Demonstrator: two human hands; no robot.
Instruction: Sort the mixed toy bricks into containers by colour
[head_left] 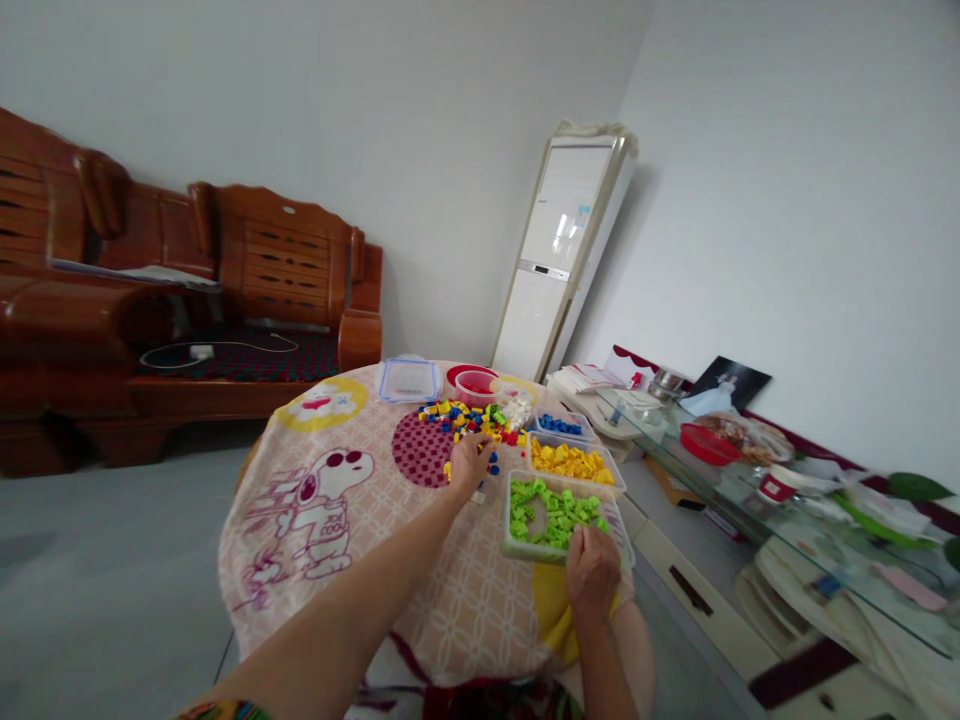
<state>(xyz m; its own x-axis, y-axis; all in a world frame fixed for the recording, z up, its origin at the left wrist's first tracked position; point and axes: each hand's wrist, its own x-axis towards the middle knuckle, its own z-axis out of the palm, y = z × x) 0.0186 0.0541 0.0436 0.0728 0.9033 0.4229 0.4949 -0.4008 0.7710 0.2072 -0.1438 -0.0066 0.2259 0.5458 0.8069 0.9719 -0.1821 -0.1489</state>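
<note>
My left hand point(469, 460) reaches over the near edge of a mixed pile of toy building bricks point(450, 412) in yellow, blue, red, green and white. Its thumb and fingers are drawn together in a pinch; whatever is between them is too small to name. My right hand point(592, 568) is curled closed at the near right corner of a clear plastic box point(517, 549) of green bricks point(559, 515). Its fingertips are hidden, so I cannot make out what they hold. Behind that box stand a box of yellow bricks point(570, 462) and one of blue bricks point(560, 425).
A patterned cloth covers the round table point(465, 590). At its back are a blue-rimmed lid point(409, 381), a tub of red bricks point(477, 386) and white bricks point(516, 408). A cluttered glass-topped cabinet point(720, 500) flanks the right side; a wooden sofa point(285, 260) stands left.
</note>
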